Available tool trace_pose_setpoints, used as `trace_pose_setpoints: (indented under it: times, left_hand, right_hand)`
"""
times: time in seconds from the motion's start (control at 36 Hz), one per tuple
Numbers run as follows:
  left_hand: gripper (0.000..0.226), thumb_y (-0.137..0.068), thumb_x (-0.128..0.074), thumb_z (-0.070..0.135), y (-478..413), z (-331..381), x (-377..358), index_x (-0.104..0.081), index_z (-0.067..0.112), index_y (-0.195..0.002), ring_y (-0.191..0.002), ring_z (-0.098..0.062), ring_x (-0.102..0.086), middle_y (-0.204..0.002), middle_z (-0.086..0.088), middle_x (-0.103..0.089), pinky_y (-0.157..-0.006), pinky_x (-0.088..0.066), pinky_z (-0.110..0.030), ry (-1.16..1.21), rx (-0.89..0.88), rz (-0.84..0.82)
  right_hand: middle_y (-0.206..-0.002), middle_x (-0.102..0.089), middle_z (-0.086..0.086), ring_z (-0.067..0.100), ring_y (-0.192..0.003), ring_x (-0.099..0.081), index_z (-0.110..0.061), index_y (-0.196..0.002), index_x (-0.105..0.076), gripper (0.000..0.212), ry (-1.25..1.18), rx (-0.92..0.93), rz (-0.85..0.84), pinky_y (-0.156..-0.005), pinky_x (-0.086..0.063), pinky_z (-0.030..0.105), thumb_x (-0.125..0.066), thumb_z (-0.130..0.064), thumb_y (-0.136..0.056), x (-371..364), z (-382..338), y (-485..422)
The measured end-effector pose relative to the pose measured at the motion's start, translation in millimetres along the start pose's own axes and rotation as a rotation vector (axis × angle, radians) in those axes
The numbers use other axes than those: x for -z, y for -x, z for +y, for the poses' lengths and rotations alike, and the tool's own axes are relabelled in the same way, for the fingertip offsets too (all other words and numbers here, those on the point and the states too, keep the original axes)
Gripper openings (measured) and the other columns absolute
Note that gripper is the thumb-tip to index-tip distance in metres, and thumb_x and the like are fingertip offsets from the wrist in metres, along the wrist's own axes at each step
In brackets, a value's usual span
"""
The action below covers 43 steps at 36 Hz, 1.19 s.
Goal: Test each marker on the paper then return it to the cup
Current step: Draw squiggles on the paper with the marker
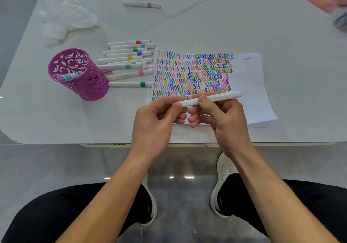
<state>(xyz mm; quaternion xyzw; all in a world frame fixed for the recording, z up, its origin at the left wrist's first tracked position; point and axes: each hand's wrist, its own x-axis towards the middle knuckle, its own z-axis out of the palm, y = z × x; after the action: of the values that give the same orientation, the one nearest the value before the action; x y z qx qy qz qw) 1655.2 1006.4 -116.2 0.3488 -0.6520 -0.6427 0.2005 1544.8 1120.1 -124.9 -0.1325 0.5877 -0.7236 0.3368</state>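
Above table [206, 27], hands [226, 120] pinching marker [220, 97].

The cup [88, 81] at the left of the frame is magenta, with a pattern of cut-out leaf shapes. In it, two marker ends [68, 77] are light blue and lilac. The row of markers [127, 62] beside it is white, and each one has a single band: red, light blue, dark green, blue, yellow, green, pink or teal. The lone marker [141, 4] at the top is white with a mauve band. The paper [249, 85] is white, covered with rows of small zigzag strokes in many colours. The plain marker [216, 97] in the middle is white with small grey print. The bench [206, 27] is white with faint grey veins.
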Motion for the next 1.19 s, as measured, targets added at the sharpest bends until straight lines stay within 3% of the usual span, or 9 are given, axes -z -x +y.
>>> trace_pose_setpoints:
  times: [0.33, 0.5, 0.58, 0.67, 0.75, 0.83, 0.92, 1.0, 1.19]
  left_hand:
    - [0.013, -0.095, -0.068, 0.011, -1.2, 7.0, 6.1, -0.077, 0.013, -0.103, -0.073, -0.015, -0.074, -0.082, -0.003, -0.078, -0.073, -0.058, -0.020, -0.107, -0.053, 0.007]
    - [0.009, -0.091, -0.073, 0.014, -7.0, 15.1, 15.7, -0.075, 0.016, -0.099, -0.071, -0.008, -0.067, -0.078, 0.002, -0.073, -0.072, -0.056, -0.021, -0.068, -0.077, 0.025]
    - [0.011, -0.088, -0.076, 0.013, -10.4, 21.4, 22.7, -0.074, 0.013, -0.099, -0.072, -0.008, -0.064, -0.081, -0.006, -0.072, -0.072, -0.055, -0.022, -0.014, -0.112, 0.123]
    - [0.011, -0.088, -0.077, 0.014, -14.0, 26.2, 36.9, -0.074, 0.017, -0.097, -0.077, -0.003, -0.067, -0.083, 0.008, -0.073, -0.074, -0.054, -0.019, 0.026, -0.146, 0.260]
    - [0.012, -0.089, -0.077, 0.014, -15.8, 32.4, 50.9, -0.074, 0.015, -0.101, -0.084, -0.003, -0.069, -0.089, 0.010, -0.074, -0.078, -0.054, -0.018, 0.000, -0.206, 0.389]
    - [0.014, -0.093, -0.073, 0.019, -15.3, 39.9, 60.4, -0.073, 0.012, -0.106, -0.094, -0.009, -0.071, -0.099, 0.005, -0.075, -0.085, -0.057, -0.025, -0.111, -0.322, 0.517]
    - [0.016, -0.099, -0.065, 0.022, -13.5, 48.1, 68.8, -0.070, 0.012, -0.109, -0.097, -0.009, -0.071, -0.102, 0.009, -0.073, -0.089, -0.058, -0.032, -0.227, -0.453, 0.637]
    - [0.022, -0.102, -0.059, 0.021, -14.5, 51.1, 81.2, -0.067, 0.008, -0.119, -0.105, -0.012, -0.071, -0.111, 0.001, -0.073, -0.091, -0.058, -0.040, -0.307, -0.570, 0.742]
    - [0.029, -0.106, -0.052, 0.017, -21.6, 44.4, 101.9, -0.064, 0.012, -0.132, -0.108, -0.013, -0.066, -0.111, 0.008, -0.062, -0.089, -0.056, -0.039, -0.534, -0.680, 0.869]
  right_hand:
    - [-0.075, -0.074, 0.011, 0.024, -0.065, -0.070, -0.003, -0.101, -0.074, 0.016, -0.085, -0.036, -0.069, -0.064, -0.059, 0.032, -0.059, -0.010, -0.102, -8.7, 5.2, -0.3]
    - [-0.082, -0.072, 0.013, 0.024, -0.071, -0.069, 0.003, -0.108, -0.072, 0.033, -0.106, -0.091, -0.157, -0.067, -0.058, 0.033, -0.064, -0.025, -0.092, -14.4, 4.8, -3.9]
    - [-0.078, -0.071, 0.009, 0.022, -0.067, -0.067, -0.007, -0.115, -0.071, 0.036, -0.063, -0.091, -0.118, -0.064, -0.057, 0.031, -0.068, -0.030, -0.087, -14.5, 6.9, -6.8]
    - [-0.073, -0.070, 0.006, 0.022, -0.063, -0.065, -0.012, -0.121, -0.069, 0.041, -0.006, -0.059, -0.048, -0.060, -0.056, 0.030, -0.069, -0.033, -0.085, -10.0, 7.2, -10.0]
    - [-0.073, -0.070, 0.006, 0.022, -0.061, -0.064, -0.014, -0.117, -0.070, 0.033, 0.046, -0.010, 0.016, -0.058, -0.055, 0.030, -0.068, -0.031, -0.088, -4.7, 5.9, -11.3]
    - [-0.071, -0.070, 0.004, 0.021, -0.060, -0.063, -0.014, -0.115, -0.071, 0.017, 0.098, 0.021, 0.072, -0.057, -0.055, 0.030, -0.066, -0.018, -0.099, -1.5, 5.2, -11.4]
    - [-0.071, -0.069, 0.004, 0.021, -0.059, -0.062, -0.011, -0.116, -0.070, 0.016, 0.128, 0.038, 0.105, -0.057, -0.055, 0.031, -0.063, -0.012, -0.102, -0.9, 5.3, -10.6]
    - [-0.070, -0.069, 0.004, 0.020, -0.058, -0.062, -0.009, -0.118, -0.070, 0.017, 0.150, 0.051, 0.124, -0.056, -0.056, 0.030, -0.062, -0.010, -0.102, -1.6, 5.5, -9.5]
    - [-0.070, -0.070, 0.004, 0.020, -0.057, -0.062, -0.011, -0.115, -0.070, 0.015, 0.171, 0.061, 0.138, -0.054, -0.054, 0.030, -0.061, -0.008, -0.103, -1.8, 7.8, -8.5]
